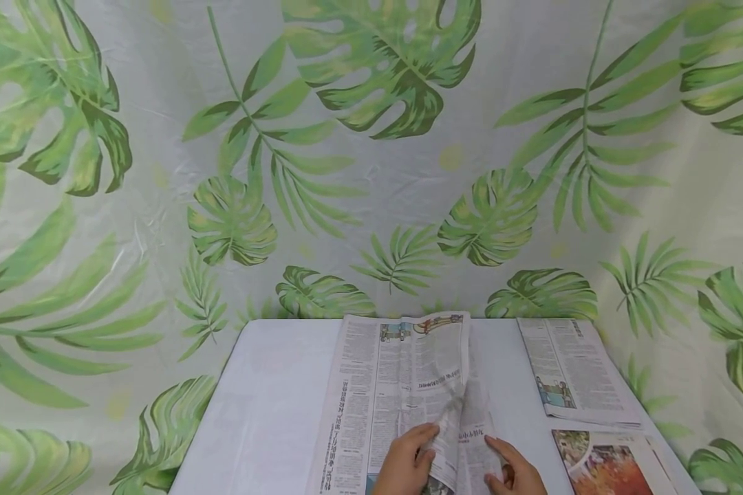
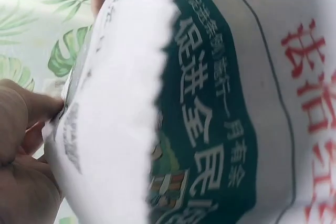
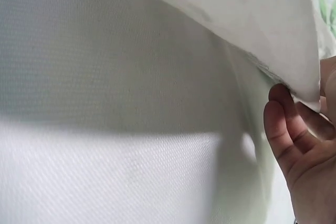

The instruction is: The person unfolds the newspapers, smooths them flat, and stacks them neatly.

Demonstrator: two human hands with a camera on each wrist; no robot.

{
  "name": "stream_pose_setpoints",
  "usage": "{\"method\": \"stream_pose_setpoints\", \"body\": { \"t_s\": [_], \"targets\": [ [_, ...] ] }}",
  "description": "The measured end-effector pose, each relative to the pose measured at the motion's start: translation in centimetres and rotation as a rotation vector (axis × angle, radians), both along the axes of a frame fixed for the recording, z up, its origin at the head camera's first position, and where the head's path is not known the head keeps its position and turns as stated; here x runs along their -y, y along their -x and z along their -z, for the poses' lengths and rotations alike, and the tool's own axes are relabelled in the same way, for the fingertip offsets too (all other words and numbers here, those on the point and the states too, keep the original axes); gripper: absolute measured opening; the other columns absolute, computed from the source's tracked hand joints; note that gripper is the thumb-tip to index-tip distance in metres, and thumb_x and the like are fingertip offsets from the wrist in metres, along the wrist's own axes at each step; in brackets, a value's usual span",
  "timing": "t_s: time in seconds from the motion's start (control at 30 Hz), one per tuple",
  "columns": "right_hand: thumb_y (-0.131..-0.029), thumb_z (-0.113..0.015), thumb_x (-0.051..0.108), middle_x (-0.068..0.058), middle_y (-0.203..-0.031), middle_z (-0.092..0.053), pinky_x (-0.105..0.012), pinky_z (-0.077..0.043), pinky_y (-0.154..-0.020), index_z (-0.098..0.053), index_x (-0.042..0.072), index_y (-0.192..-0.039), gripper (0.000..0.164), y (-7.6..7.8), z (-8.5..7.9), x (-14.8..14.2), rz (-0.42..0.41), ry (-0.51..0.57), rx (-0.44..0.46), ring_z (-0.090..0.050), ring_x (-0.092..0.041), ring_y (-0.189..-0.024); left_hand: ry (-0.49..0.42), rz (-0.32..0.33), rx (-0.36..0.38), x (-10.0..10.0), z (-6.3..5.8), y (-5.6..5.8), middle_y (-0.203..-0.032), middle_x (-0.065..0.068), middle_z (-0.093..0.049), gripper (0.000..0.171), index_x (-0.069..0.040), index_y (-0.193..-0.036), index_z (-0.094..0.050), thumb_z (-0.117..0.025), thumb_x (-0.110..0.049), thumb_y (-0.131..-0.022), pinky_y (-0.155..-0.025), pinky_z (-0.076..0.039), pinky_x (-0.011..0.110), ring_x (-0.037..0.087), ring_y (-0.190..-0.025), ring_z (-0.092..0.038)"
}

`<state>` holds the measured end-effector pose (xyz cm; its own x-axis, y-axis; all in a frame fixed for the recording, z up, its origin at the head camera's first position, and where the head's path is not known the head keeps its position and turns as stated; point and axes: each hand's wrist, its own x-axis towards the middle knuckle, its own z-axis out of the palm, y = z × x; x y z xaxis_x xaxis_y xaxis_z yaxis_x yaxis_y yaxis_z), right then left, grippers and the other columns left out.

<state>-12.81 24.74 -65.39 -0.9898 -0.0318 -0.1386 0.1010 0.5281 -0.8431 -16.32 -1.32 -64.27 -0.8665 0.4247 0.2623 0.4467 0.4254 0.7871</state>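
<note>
A newspaper (image 1: 354,385) with columns of print and small colour pictures lies on the white table, its right part lifted and folding over. My left hand (image 1: 406,459) pinches the lifted sheet near the front of the table. To its right, my right hand (image 1: 515,471) holds the paper's right edge. In the left wrist view, the left hand (image 2: 26,145) grips a bulging page with a dark green printed panel (image 2: 205,119). Seen from the right wrist, the right hand (image 3: 310,150) has a paper corner (image 3: 299,77) between its thumb and fingers.
A folded newspaper (image 1: 578,378) lies at the table's right side. In front of it is a sheet with an orange-red picture (image 1: 609,471). The white table (image 1: 260,399) borders a leaf-patterned curtain (image 1: 402,179) behind and at the sides.
</note>
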Motion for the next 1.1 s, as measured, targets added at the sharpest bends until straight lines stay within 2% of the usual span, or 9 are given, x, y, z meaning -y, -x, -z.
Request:
{"method": "stream_pose_setpoints", "body": {
  "t_s": [0.1,0.27,0.43,0.5,0.67,0.8,1.0,1.1],
  "targets": [
    [-0.087,-0.075,0.004,-0.001,-0.070,-0.056,-0.023,-0.046,-0.046,-0.045,-0.003,-0.150,0.070,-0.1,-0.2,-0.2,0.006,0.033,0.017,-0.051,-0.006,-0.050,0.005,0.011,0.015,0.4,-0.5,-0.1,-0.146,0.004,-0.061,0.044,-0.009,-0.144,-0.060,-0.064,-0.013,-0.100,-0.112,-0.048,0.038,0.022,-0.136,-0.058],
    [-0.087,-0.074,0.004,-0.004,-0.068,-0.058,-0.023,-0.046,-0.047,-0.043,0.000,-0.153,0.073,0.0,-0.3,-0.3,0.041,0.101,0.059,-0.052,-0.009,-0.050,0.011,0.011,-0.039,1.2,-1.4,-0.2,-0.147,0.011,-0.060,0.046,-0.006,-0.145,-0.058,-0.064,-0.013,-0.100,-0.113,-0.047,0.040,0.025,-0.137,-0.057],
    [-0.088,-0.074,0.004,-0.009,-0.088,-0.071,-0.026,-0.050,-0.049,-0.040,0.001,-0.155,0.075,-0.1,-0.1,-0.5,0.057,0.162,0.077,-0.059,-0.014,-0.054,0.023,-0.033,-0.034,2.0,-1.9,-0.4,-0.149,0.007,-0.059,0.047,-0.011,-0.146,-0.058,-0.065,-0.016,-0.100,-0.113,-0.046,0.041,0.026,-0.138,-0.056],
    [-0.088,-0.075,0.004,-0.012,-0.097,-0.073,-0.029,-0.052,-0.051,-0.039,0.000,-0.155,0.076,-0.1,0.0,-0.6,0.055,0.187,0.079,-0.064,-0.017,-0.058,0.025,-0.049,-0.025,2.4,-2.0,-0.4,-0.149,0.005,-0.058,0.047,-0.013,-0.146,-0.058,-0.064,-0.017,-0.101,-0.113,-0.046,0.042,0.026,-0.139,-0.055],
    [-0.089,-0.075,0.005,-0.016,-0.107,-0.073,-0.034,-0.058,-0.056,-0.036,0.000,-0.156,0.078,-0.2,0.1,-1.0,0.055,0.243,0.103,-0.071,-0.024,-0.068,0.001,-0.081,0.014,3.4,-2.0,-0.5,-0.152,0.004,-0.056,0.047,-0.017,-0.149,-0.056,-0.063,-0.022,-0.102,-0.115,-0.044,0.043,0.028,-0.141,-0.053],
    [-0.089,-0.075,0.005,-0.016,-0.105,-0.074,-0.036,-0.058,-0.055,-0.036,0.001,-0.157,0.078,-0.4,0.2,-1.1,0.079,0.254,0.114,-0.072,-0.027,-0.069,-0.016,-0.103,0.022,4.3,-1.9,-0.6,-0.152,0.006,-0.055,0.046,-0.018,-0.149,-0.055,-0.062,-0.023,-0.103,-0.113,-0.046,0.042,0.029,-0.141,-0.053],
    [-0.086,-0.074,-0.002,-0.015,-0.104,-0.074,-0.036,-0.057,-0.053,-0.042,0.004,-0.155,0.076,-0.4,0.2,-1.2,0.159,0.221,0.113,-0.072,-0.028,-0.067,-0.033,-0.148,0.025,5.7,-2.3,-0.7,-0.152,0.006,-0.055,0.047,-0.018,-0.148,-0.057,-0.062,-0.011,-0.102,-0.113,-0.045,0.045,0.031,-0.141,-0.052],
    [-0.086,-0.074,-0.002,-0.015,-0.104,-0.074,-0.037,-0.057,-0.055,-0.043,0.005,-0.155,0.076,-0.4,0.1,-1.3,0.172,0.205,0.115,-0.072,-0.028,-0.069,-0.025,-0.181,0.047,6.4,-2.6,-0.7,-0.153,0.006,-0.054,0.049,-0.018,-0.148,-0.056,-0.061,-0.007,-0.101,-0.114,-0.042,0.048,0.032,-0.142,-0.051]
  ]
}}
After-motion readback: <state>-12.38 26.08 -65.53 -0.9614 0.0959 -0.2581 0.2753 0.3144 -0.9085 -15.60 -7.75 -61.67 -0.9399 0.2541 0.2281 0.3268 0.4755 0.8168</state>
